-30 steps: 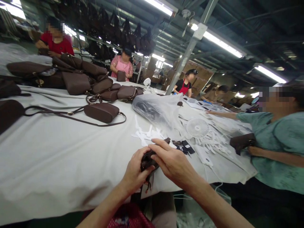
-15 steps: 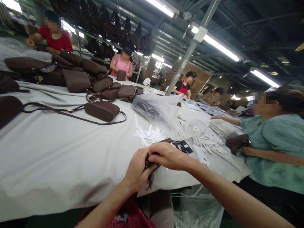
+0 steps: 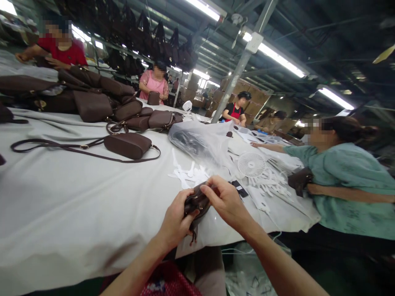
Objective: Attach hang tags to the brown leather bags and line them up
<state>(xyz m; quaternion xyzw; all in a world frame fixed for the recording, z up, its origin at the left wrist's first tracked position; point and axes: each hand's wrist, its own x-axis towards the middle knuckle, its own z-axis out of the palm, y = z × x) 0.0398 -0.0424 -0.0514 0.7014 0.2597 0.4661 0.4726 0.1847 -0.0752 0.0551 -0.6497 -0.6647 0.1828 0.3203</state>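
Both of my hands grip a small dark brown leather pouch (image 3: 196,202) at the near edge of the white-covered table (image 3: 77,205). My left hand (image 3: 177,222) closes on its lower left side. My right hand (image 3: 226,201) pinches its upper right edge with bent fingers. A short dark cord hangs below the pouch. Just beyond my hands lie white paper cut-outs (image 3: 185,174) and small black tags (image 3: 240,189).
A brown shoulder bag (image 3: 128,144) with a long strap lies at mid-table; more brown bags (image 3: 92,102) pile up behind. A clear plastic bag (image 3: 203,144) and a small white fan (image 3: 252,164) sit right of centre. A person in a green shirt (image 3: 345,185) works at the right; others work farther off.
My hands have lifted and turned the pouch slightly, so more of its brown body shows between them. The view has shifted a little to the right.
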